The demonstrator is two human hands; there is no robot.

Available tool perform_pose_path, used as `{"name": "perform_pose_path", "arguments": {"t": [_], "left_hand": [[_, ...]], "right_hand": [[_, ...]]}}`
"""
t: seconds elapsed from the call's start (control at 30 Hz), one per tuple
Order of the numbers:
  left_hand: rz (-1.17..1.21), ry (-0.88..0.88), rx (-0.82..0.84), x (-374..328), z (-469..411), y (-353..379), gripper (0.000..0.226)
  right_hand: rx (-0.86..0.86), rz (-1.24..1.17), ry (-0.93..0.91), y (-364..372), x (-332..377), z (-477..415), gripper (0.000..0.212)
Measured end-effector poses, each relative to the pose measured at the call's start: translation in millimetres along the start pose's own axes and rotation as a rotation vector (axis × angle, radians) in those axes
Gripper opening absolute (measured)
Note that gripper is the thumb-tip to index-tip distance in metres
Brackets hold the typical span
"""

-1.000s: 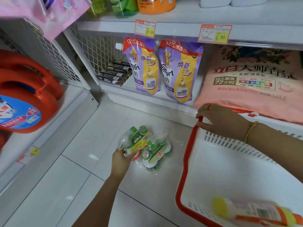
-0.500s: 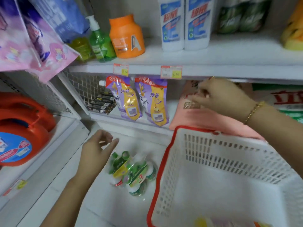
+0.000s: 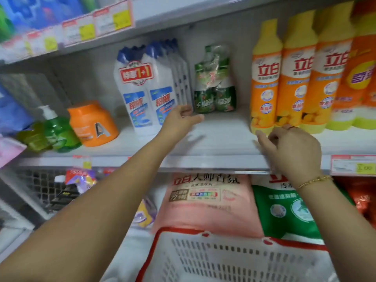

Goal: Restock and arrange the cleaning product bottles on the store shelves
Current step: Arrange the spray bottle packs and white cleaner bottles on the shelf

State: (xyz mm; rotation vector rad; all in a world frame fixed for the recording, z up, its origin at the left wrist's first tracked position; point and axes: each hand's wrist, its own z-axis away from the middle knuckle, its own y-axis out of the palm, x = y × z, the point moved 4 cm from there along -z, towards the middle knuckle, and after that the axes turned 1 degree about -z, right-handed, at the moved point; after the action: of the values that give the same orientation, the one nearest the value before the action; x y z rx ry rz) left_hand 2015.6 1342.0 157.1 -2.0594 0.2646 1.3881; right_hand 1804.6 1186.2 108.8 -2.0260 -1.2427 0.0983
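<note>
My left hand (image 3: 181,121), loosely curled and empty, is beside white "1+1" bottles (image 3: 146,94); right hand (image 3: 293,151), grip unclear, below three 立白 bottles (image 3: 297,78).

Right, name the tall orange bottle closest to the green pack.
The leftmost tall orange bottle; the others in its row stand further right of the green pack.

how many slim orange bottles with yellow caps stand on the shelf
3, side by side: left slim orange plastic bottle, middle bottle, right bottle; more may hide behind.
</note>
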Motion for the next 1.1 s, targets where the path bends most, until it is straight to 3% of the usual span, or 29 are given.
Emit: {"name": "perform_pose_path", "arguments": {"t": [0.23,0.33,0.43,0.5,0.73,0.9,1.0,1.1], "left_hand": [[-0.124,-0.131,-0.068,21,-98,46,0.063],[-0.108,-0.061,-0.139,13,-136,49,0.066],[-0.016,-0.021,-0.138,5,-155,59,0.048],[0.056,-0.023,-0.146,8,-159,62,0.055],[-0.099,-0.008,-0.176,11,-141,65,0.080],[-0.153,-0.042,-0.149,-2,-122,73,0.057],[-0.182,-0.050,-0.241,-7,-97,64,0.063],[-0.342,0.062,-0.314,-19,-60,43,0.068]], "right_hand": [[-0.223,0.100,0.011,8,-4,-1,0.046],[-0.271,0.140,-0.017,12,-5,-1,0.044],[-0.326,0.128,-0.053,15,-7,2,0.043],[-0.326,0.108,-0.059,17,-7,3,0.043],[-0.320,0.080,-0.090,19,-7,4,0.042],[-0.346,0.073,-0.089,16,-7,4,0.042],[-0.347,0.040,-0.083,15,-6,3,0.042],[-0.338,0.009,-0.074,13,-5,2,0.041]]}}
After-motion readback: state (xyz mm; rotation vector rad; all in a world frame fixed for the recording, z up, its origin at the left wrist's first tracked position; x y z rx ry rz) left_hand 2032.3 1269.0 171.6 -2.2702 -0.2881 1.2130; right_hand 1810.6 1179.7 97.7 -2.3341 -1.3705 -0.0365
